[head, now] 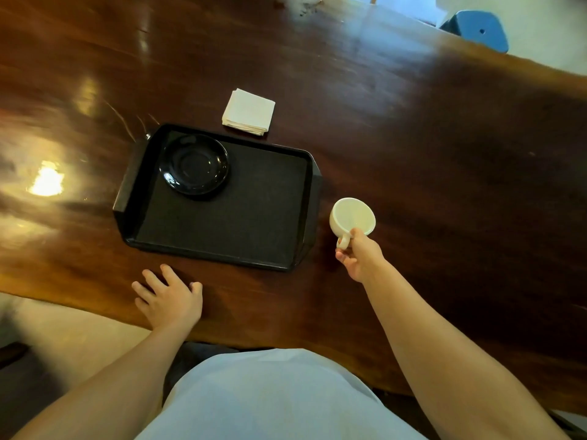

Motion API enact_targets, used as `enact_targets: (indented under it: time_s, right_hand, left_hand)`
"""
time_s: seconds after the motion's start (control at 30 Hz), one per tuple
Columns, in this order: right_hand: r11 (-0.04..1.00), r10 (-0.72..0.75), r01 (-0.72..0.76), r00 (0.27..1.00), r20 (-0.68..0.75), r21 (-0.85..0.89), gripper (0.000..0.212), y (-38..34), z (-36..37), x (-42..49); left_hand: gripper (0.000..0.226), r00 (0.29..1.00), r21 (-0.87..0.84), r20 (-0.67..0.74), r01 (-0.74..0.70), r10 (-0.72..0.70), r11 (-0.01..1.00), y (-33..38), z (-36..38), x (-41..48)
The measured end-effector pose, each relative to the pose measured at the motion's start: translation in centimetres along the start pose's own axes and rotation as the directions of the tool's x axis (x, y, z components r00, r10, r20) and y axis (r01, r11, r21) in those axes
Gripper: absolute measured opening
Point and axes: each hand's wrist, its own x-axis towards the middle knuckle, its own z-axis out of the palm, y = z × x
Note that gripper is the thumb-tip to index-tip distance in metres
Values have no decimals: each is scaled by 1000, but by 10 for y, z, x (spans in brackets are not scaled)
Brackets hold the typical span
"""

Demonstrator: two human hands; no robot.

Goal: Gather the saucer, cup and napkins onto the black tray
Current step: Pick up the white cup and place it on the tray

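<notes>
A black tray (241,223) lies on the dark wooden table, just beyond my hands. A glossy black saucer (193,165) sits in its far left corner. The white cup (352,217) is just off the tray's right edge, and my right hand (360,257) pinches its handle from the near side. Whether the cup rests on the table or hangs slightly above it, I cannot tell. A folded stack of white napkins (248,112) lies on the table beyond the tray's far edge. My left hand (170,296) rests flat on the table near the tray's front left corner, fingers spread.
The wooden table (444,138) stretches far to the right and back, with bright light reflections on its left side. A blue stool (479,30) stands past the far right edge. The table's near edge runs just behind my left hand.
</notes>
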Motion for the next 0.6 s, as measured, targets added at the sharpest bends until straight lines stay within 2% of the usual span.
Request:
enact_targets:
  time_s: [0.07,0.13,0.3,0.6]
  right_hand:
    - [1000,-17,17,1000,17,-3,43,-4,3,-3]
    - [996,-57,61,997,61,-70,43,-16,26,-8]
    - [985,-101,116,987,123,-128,39,-29,56,-18]
    - [987,-51,77,983,175,-144,42,-33,86,-25]
  left_hand:
    - [79,1000,18,0,3,-3,1000,3,2,-5]
    - [79,997,-52,28,66,-65,996,0,5,-3]
    - [78,995,-76,32,99,-97,992,-2,7,-5]
    - [77,1000,-33,-17,22,-22,999,5,0,-5]
